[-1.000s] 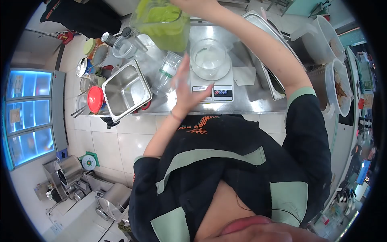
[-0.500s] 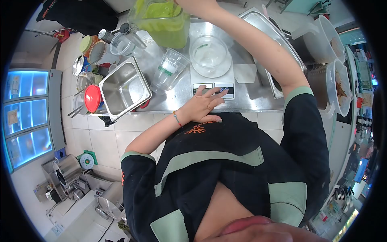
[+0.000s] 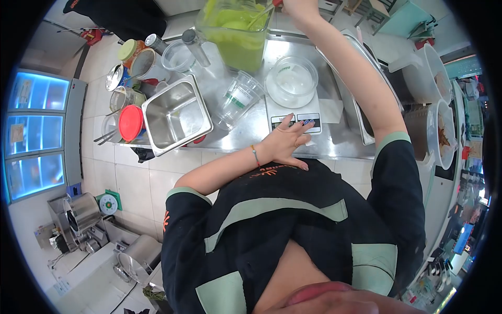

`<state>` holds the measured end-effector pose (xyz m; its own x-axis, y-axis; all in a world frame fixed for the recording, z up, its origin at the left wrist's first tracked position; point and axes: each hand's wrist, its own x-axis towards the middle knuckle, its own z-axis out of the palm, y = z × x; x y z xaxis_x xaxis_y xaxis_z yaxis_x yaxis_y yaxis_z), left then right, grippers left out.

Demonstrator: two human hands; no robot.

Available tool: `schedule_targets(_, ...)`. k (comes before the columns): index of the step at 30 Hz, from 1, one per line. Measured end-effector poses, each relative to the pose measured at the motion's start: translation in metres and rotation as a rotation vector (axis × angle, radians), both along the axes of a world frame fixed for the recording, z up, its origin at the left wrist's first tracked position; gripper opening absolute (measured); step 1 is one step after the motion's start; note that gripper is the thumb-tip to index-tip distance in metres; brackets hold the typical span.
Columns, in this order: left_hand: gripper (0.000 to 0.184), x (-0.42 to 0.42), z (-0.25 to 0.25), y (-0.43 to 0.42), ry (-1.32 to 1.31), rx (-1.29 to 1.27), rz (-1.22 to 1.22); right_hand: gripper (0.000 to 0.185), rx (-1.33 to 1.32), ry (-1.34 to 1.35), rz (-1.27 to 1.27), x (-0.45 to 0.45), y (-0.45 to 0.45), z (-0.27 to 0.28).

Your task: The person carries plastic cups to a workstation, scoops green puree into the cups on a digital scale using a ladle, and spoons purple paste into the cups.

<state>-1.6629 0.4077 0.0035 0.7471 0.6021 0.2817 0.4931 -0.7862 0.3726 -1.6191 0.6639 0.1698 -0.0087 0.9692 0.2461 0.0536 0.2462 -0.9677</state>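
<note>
My left hand (image 3: 286, 142) is open, fingers spread, its fingertips at the front display of a white kitchen scale (image 3: 273, 111). On the scale stands a clear round plastic bowl (image 3: 294, 81). At the top edge, my right hand (image 3: 302, 8) is closed on a red-handled utensil (image 3: 260, 19), whose lower part reaches into a clear square container (image 3: 203, 27) of thick green mixture (image 3: 238, 44). What the utensil's working end looks like is hidden by the green coating. Clear plastic cups (image 3: 240, 97) lie tilted left of the scale.
A steel pan (image 3: 178, 115) sits at the table's front left, beside a red-lidded jar (image 3: 130, 123) and several other jars and cups. Under my right forearm is a long steel tray (image 3: 361, 112). White plastic pitchers (image 3: 431, 78) stand farther right.
The view has shifted, so the table items appear farther right and lower. The red-handled utensil in my right hand now shows over the green container. My left hand stays by the scale, fingers spread.
</note>
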Motion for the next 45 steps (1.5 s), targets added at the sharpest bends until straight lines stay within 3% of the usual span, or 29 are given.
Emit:
schedule_targets(11,0.079,0.004,-0.004,0.002,0.000,0.054,0.028,0.059,0.031,0.101,-0.099,0.016,0.011,0.029)
schedule_targets(16,0.078,0.005,0.001,0.005,0.084,0.097,0.005,0.056,-0.145,0.119,-0.083,0.030,0.006,0.044)
schedule_targets(19,0.077,0.001,-0.002,0.001,0.016,0.128,0.039,0.051,-0.092,0.148,-0.158,0.038,0.011,0.061)
schedule_targets(22,0.063,-0.014,0.012,-0.014,-0.071,0.169,0.005,0.046,-0.152,0.263,-0.075,0.068,0.002,0.084)
schedule_targets(24,0.046,-0.037,0.023,-0.034,-0.293,0.077,0.139,0.043,-0.143,0.261,-0.061,0.092,-0.016,0.098)
schedule_targets(26,0.059,-0.062,0.014,-0.042,-0.510,0.297,0.345,0.045,-0.094,0.214,-0.152,0.106,-0.047,0.098)
schedule_targets(27,0.059,-0.067,0.014,-0.045,-0.512,0.284,0.340,0.047,0.064,0.165,-0.243,0.110,-0.062,0.093)
schedule_targets(28,0.069,-0.071,0.016,-0.048,-0.509,0.220,0.512,0.049,0.223,0.111,-0.327,0.113,-0.077,0.088)
schedule_targets(29,0.080,-0.071,0.018,-0.049,-0.502,0.157,0.685,0.053,0.258,0.065,-0.353,0.118,-0.092,0.082)
schedule_targets(30,0.080,-0.067,0.027,-0.044,-0.503,0.149,0.685,0.057,0.292,0.020,-0.377,0.122,-0.107,0.073)
schedule_targets(32,0.109,-0.054,0.048,-0.017,-0.732,-0.099,0.646,0.039,0.479,-0.025,-0.208,0.121,-0.140,0.048)
schedule_targets(33,0.109,-0.047,0.051,-0.004,-0.732,-0.102,0.646,0.039,0.477,-0.025,-0.209,0.125,-0.146,0.031)
schedule_targets(35,0.124,-0.034,0.052,0.023,-0.839,-0.214,0.676,0.042,0.798,-0.291,0.053,0.136,-0.155,0.008)
schedule_targets(36,0.124,-0.029,0.049,0.036,-0.837,-0.220,0.673,0.042,0.793,-0.294,0.049,0.137,-0.156,0.009)
schedule_targets(38,0.127,-0.021,0.045,0.056,-0.692,-0.215,0.694,0.044,1.213,-0.581,0.320,0.134,-0.160,0.012)
schedule_targets(41,0.115,-0.013,0.046,0.070,-0.836,-0.287,0.669,0.043,1.349,-0.594,0.419,0.132,-0.164,0.015)
schedule_targets(42,0.111,-0.010,0.047,0.074,-0.919,-0.308,0.685,0.043,1.346,-0.598,0.415,0.134,-0.164,0.010)
schedule_targets(44,0.107,-0.012,0.049,0.078,-0.820,-0.293,0.661,0.042,1.082,-0.406,0.127,0.136,-0.163,-0.005)
schedule_targets(45,0.102,-0.012,0.050,0.080,-0.797,-0.301,0.645,0.047,0.776,-0.293,-0.037,0.132,-0.169,-0.009)
